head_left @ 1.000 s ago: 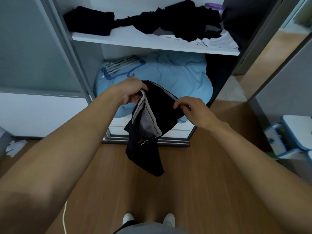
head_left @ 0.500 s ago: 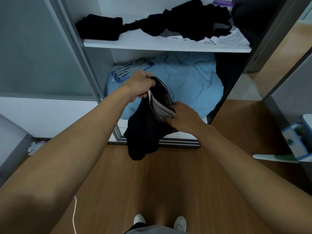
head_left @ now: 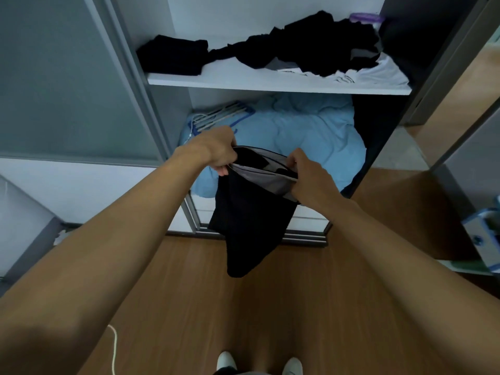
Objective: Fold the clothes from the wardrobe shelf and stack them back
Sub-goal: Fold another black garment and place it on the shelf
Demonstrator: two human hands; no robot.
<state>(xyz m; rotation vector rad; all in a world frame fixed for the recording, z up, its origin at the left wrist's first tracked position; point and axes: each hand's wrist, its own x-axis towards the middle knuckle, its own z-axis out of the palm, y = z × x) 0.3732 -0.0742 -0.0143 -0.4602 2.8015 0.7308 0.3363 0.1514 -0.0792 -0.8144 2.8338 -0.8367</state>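
Observation:
A black garment with a grey waistband [head_left: 249,212] hangs in the air in front of the open wardrobe. My left hand [head_left: 216,150] grips the left end of its waistband. My right hand [head_left: 308,174] pinches the right end, so the band is stretched between them. On the white shelf [head_left: 243,79] above lie a folded black stack [head_left: 173,55] at the left and a loose heap of black clothes [head_left: 319,47] over white garments [head_left: 378,74] at the right.
A light blue duvet [head_left: 311,139] fills the lower compartment, with a bundle of hangers [head_left: 224,117] on it. The grey sliding door [head_left: 67,90] stands at the left. Wooden floor [head_left: 270,307] lies below, a white cord [head_left: 115,350] at the lower left, a blue-white object [head_left: 484,239] at the right.
My hands have spread apart along the waistband, the right one moving right and up. The garment now hangs flatter and straighter than before.

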